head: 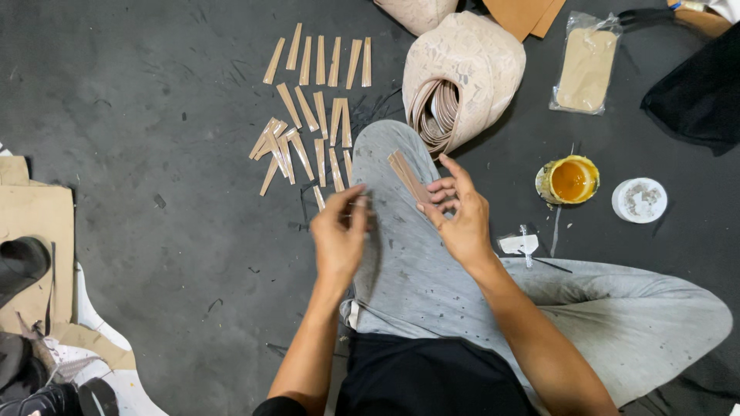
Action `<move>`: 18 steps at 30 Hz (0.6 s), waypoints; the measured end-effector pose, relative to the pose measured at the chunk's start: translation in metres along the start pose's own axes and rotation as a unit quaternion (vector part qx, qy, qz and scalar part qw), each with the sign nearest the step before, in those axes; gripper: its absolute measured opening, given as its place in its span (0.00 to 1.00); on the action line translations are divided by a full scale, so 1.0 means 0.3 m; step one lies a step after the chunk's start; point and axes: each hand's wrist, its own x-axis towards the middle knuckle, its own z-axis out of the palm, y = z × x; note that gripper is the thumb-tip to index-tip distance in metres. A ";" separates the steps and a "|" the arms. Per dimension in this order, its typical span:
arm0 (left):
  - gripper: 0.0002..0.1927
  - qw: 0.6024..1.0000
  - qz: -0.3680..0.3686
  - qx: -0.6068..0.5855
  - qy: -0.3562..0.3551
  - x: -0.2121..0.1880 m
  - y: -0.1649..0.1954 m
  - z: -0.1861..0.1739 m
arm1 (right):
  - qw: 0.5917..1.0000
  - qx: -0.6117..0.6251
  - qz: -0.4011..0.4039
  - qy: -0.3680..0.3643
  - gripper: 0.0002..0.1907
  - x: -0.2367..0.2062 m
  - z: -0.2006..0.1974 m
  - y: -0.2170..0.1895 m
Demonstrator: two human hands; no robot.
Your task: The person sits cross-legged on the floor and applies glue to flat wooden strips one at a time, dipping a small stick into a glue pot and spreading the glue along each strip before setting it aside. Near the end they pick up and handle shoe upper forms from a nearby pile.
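Observation:
My right hand [456, 216] holds a small stack of tan narrow strips [405, 173] above my grey-trousered knee [393, 150]. My left hand [339, 231] hovers beside it, fingers pinched near the thumb; whether it holds a strip I cannot tell. Several more tan strips [308, 115] lie in rows on the dark floor just beyond my knee. A beige bag [462, 73] with coiled strips in its mouth lies past my right hand.
An open yellow tin of amber glue [569, 180] and its white lid [639, 200] sit on the floor at the right. A plastic packet with a tan piece [586, 65] lies farther back. Cardboard [35, 223] and dark shoes [23, 262] are at the left edge.

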 end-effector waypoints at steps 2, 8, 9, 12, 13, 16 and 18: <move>0.12 0.998 -0.019 -0.040 -0.051 -0.012 0.047 0.068 | 0.999 0.039 0.018 -0.005 0.44 0.004 -0.009 0.015; 0.12 0.998 0.030 -0.033 -0.040 0.055 0.058 0.230 | 0.988 0.144 0.045 -0.027 0.45 -0.008 -0.062 0.005; 0.11 0.993 0.014 -0.091 -0.072 0.049 0.053 0.242 | 0.987 0.154 0.042 -0.026 0.44 -0.018 -0.078 -0.004; 0.09 0.963 -0.034 -0.219 -0.150 0.011 0.047 0.261 | 0.988 0.147 -0.014 0.033 0.43 -0.054 -0.130 -0.040; 0.09 0.956 -0.048 -0.236 -0.165 -0.001 0.048 0.264 | 0.987 0.159 0.002 0.036 0.43 -0.065 -0.148 -0.052; 0.09 0.939 -0.065 -0.281 -0.185 -0.028 0.060 0.275 | 0.978 0.201 0.031 0.034 0.43 -0.079 -0.193 -0.079; 0.09 0.937 -0.068 -0.290 -0.180 -0.035 0.070 0.275 | 0.971 0.236 0.031 0.021 0.43 -0.085 -0.213 -0.086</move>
